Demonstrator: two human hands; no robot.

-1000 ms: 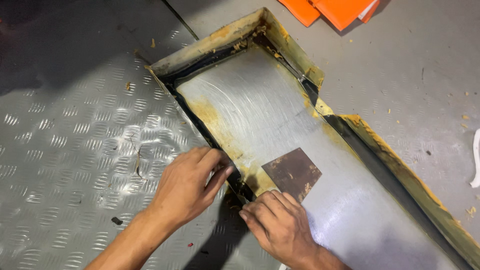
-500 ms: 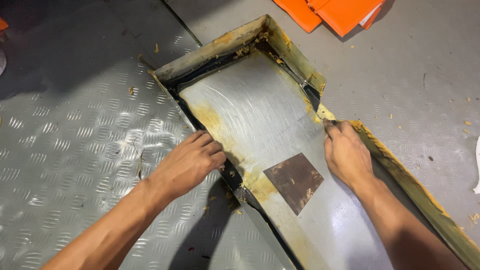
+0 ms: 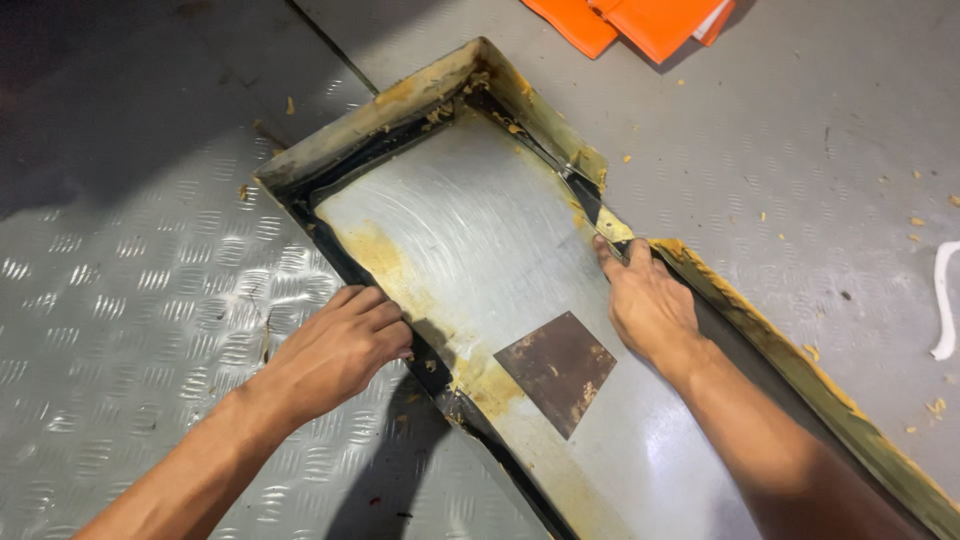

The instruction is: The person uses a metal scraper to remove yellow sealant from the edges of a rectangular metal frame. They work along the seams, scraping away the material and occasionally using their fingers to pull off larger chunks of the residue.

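Note:
A shallow metal panel [image 3: 480, 230] with raised, yellow-stained edges lies on the floor, bearing a square rusty patch [image 3: 555, 370]. My left hand [image 3: 335, 350] rests on the panel's left edge, fingers curled over the dark rim. My right hand [image 3: 645, 300] lies on the right side, its fingertips pressing at a gap in the yellowed right rim [image 3: 610, 225]. Neither hand holds a loose object.
Chequered metal floor plate [image 3: 130, 300] lies left of the panel. Grey floor on the right is scattered with yellow crumbs. Orange flat pieces [image 3: 640, 20] sit at the top edge; a white strip [image 3: 940, 300] lies at the far right.
My right hand moved from the lower middle of the panel, near my left hand, across to the right rim. The left hand stayed on the left edge.

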